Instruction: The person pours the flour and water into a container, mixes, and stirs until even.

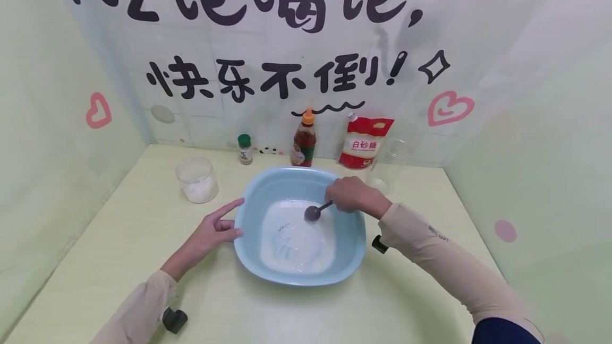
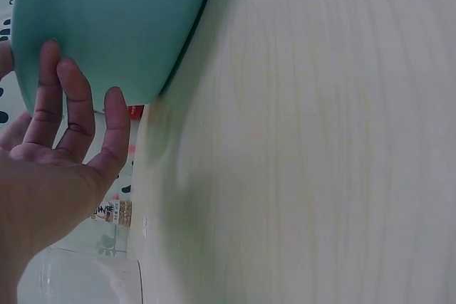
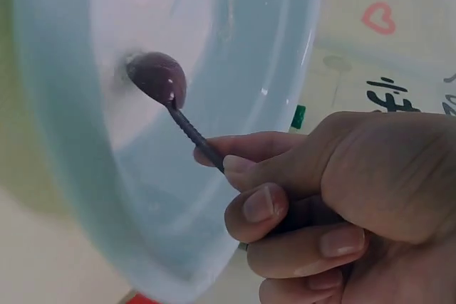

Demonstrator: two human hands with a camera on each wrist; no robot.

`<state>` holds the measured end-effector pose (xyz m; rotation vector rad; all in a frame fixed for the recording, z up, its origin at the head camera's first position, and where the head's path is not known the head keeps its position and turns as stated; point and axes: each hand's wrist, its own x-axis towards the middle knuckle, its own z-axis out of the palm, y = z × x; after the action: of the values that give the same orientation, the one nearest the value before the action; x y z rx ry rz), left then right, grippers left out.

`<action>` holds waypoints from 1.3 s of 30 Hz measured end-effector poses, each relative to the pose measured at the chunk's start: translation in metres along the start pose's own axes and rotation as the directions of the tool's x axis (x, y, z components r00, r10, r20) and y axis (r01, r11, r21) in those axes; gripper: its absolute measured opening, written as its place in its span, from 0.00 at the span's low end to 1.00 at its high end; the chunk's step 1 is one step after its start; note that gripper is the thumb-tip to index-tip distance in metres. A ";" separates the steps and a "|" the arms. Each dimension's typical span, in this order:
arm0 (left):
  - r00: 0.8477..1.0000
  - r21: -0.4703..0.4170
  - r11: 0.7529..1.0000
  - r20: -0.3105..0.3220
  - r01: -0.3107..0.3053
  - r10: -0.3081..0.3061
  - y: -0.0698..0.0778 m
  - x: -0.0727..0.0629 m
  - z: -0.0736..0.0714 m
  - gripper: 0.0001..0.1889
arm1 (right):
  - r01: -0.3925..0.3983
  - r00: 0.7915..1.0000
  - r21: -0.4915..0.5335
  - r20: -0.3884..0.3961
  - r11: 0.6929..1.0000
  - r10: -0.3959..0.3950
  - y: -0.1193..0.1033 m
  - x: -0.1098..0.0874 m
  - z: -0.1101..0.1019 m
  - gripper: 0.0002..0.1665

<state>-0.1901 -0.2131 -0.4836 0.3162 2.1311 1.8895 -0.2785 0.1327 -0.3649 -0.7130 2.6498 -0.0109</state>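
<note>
Right hand (image 1: 351,194): fingers curled closed on the handle of the spoon (image 3: 190,132); thumb and index finger pinch it, the other fingers folded in below.
Spoon: dark; its bowl is out ahead of the grip, on the left in the head view and a little nearer the person, at the surface of the liquid (image 1: 306,243); how deep it dips cannot be told.
Liquid: white and glossy, with pale blue streaks, to the left of the grip and nearer the person.
Basin (image 1: 299,279): light blue, beneath the grip and reaching away to its left; the hand is over the far right part of its rim.
Left hand (image 2: 60,140): across the basin from the grip, fingers spread and only slightly bent, tips against the outer wall.
Pouch (image 1: 364,145): red and white, just beyond the grip.
Clear cylinder (image 1: 391,163): beyond the grip and to its right.
Bottle (image 1: 304,142): orange cap, beyond the grip and to its left.
Shaker (image 1: 245,152): green cap, farther left than the bottle.
Jar (image 1: 197,182): clear, white contents, well left of the grip, beyond the other hand.
Table (image 1: 416,291): pale, under everything.
</note>
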 end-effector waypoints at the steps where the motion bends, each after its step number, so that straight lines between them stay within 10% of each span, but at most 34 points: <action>1: 1.000 -0.003 1.000 0.002 0.000 0.000 0.000 0.000 0.000 0.41 | 0.021 1.000 -0.014 -0.005 1.000 -0.021 -0.002 0.002 0.002 0.18; 14: 1.000 0.007 1.000 0.003 -0.015 0.015 0.000 0.001 -0.001 0.41 | 0.156 0.965 -0.043 0.220 0.987 -0.143 -0.026 -0.015 0.013 0.14; 26: 1.000 0.024 1.000 0.002 -0.006 0.006 -0.002 -0.001 -0.004 0.41 | -0.133 0.986 0.104 0.110 0.986 0.122 0.009 -0.004 -0.009 0.14; 39: 1.000 0.005 1.000 0.005 -0.001 0.001 -0.001 0.002 0.000 0.41 | 0.191 0.981 -0.052 0.054 0.980 -0.189 -0.037 0.015 0.010 0.19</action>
<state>-0.1917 -0.2128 -0.4846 0.3232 2.1327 1.8823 -0.2690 0.0944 -0.3758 -0.9708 2.5347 0.0288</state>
